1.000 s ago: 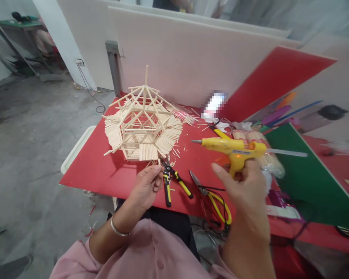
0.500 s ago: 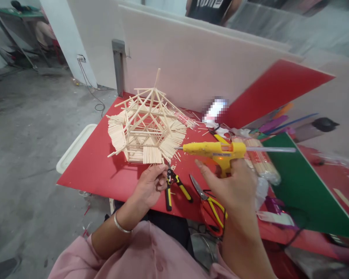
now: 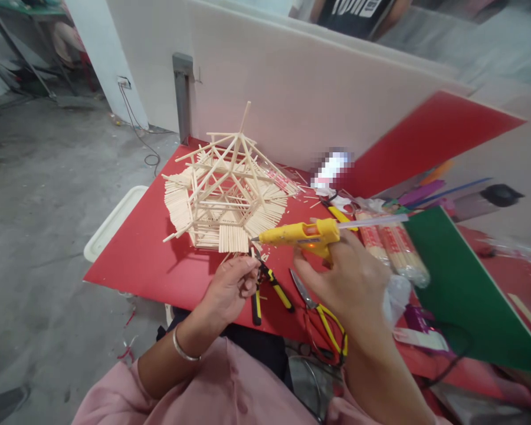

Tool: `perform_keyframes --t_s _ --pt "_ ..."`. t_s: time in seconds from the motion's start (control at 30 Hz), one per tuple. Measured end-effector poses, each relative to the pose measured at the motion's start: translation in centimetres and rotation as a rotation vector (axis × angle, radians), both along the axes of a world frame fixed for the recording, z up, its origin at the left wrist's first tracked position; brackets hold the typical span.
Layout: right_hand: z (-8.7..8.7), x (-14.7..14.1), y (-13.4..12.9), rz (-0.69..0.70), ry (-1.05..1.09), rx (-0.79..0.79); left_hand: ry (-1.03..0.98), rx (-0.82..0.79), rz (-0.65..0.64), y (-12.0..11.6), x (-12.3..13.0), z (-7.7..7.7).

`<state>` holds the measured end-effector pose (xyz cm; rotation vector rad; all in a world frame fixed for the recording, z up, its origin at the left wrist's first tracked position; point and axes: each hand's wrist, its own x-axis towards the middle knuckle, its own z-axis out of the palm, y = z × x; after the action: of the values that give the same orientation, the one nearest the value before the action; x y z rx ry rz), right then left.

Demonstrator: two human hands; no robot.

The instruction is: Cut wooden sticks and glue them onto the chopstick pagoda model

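My right hand [image 3: 353, 274] is wrapped around a yellow hot glue gun [image 3: 292, 235], a clear glue stick [image 3: 374, 222] poking out of its back. The nozzle points left, close to the front edge of a pavilion-like model [image 3: 233, 177] built of pale wooden sticks. Just below that edge, the fingertips of my left hand [image 3: 230, 286] pinch a short wooden stick [image 3: 252, 252], mostly hidden by the fingers. Yellow-and-black pliers [image 3: 279, 290] lie beside my left hand. Scissors with red and yellow handles [image 3: 330, 324] rest between my forearms.
The model stands on a red tabletop [image 3: 146, 265] with stick scraps about it. At right are packs of sticks [image 3: 400, 254], a green board [image 3: 473, 295] and a cable. A pale partition [image 3: 292, 88] rises behind; a person [image 3: 358, 15] stands beyond it.
The glue gun has moved left and slightly down, its nozzle now near the model's front edge and my left fingertips. My left hand has shifted only slightly.
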<state>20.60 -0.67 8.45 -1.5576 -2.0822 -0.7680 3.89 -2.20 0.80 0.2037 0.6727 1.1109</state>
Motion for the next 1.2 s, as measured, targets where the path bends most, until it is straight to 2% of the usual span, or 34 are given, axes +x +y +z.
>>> perform_keyframes --t_s 0.13,0.53,1.2 --pt "0.18 -0.22 0.14 0.039 -0.038 0.000 0.020 0.002 -0.004 0.01 -0.06 0.18" --pt "0.22 -0.19 0.51 0.041 -0.100 -0.007 0.018 0.008 -0.014 -0.10 -0.14 0.02" --pt "-0.22 -0.02 0.74 0.011 -0.074 -0.030 0.035 0.016 -0.014 -0.25 -0.20 -0.16"
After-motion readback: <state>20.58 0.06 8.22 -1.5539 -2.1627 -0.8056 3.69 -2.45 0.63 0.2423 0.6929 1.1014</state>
